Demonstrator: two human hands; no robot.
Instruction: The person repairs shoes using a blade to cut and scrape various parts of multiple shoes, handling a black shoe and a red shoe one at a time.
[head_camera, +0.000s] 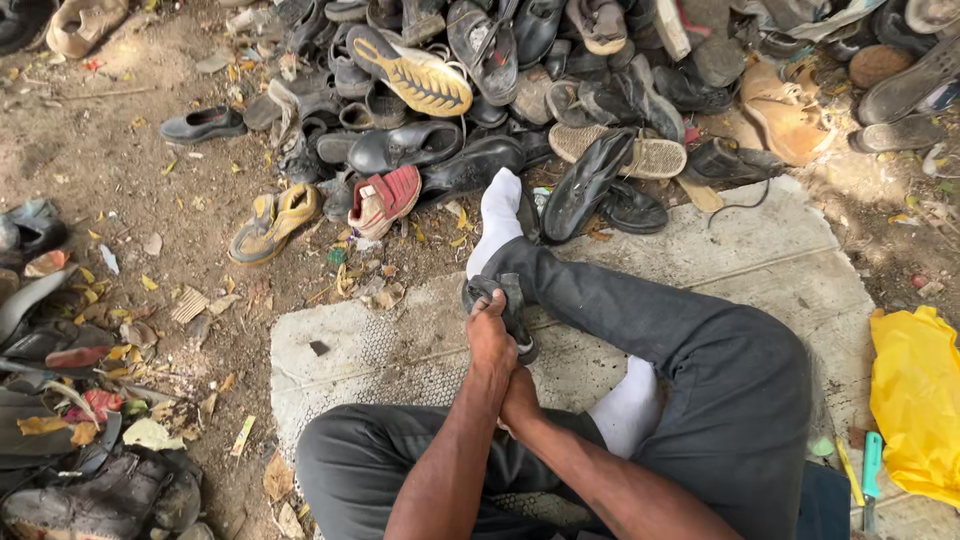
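Note:
I sit cross-legged on a concrete slab (760, 270) in dark grey trousers and white socks. My left hand (490, 340) is closed around a small black shoe (497, 292), pressing it against my shin just below the sock. The shoe's lower end (522, 345) shows a pale edge beside my wrist. My right hand (520, 395) lies tucked under my left wrist, touching it. Its fingers are hidden, so I cannot tell what it holds.
A big heap of worn shoes (480, 90) covers the ground ahead, with a red sandal (385, 198) and a yellow one (272, 222) at its near edge. More old shoes (60, 400) lie at my left. A yellow plastic bag (915, 400) and a green-handled tool (872, 465) are at my right.

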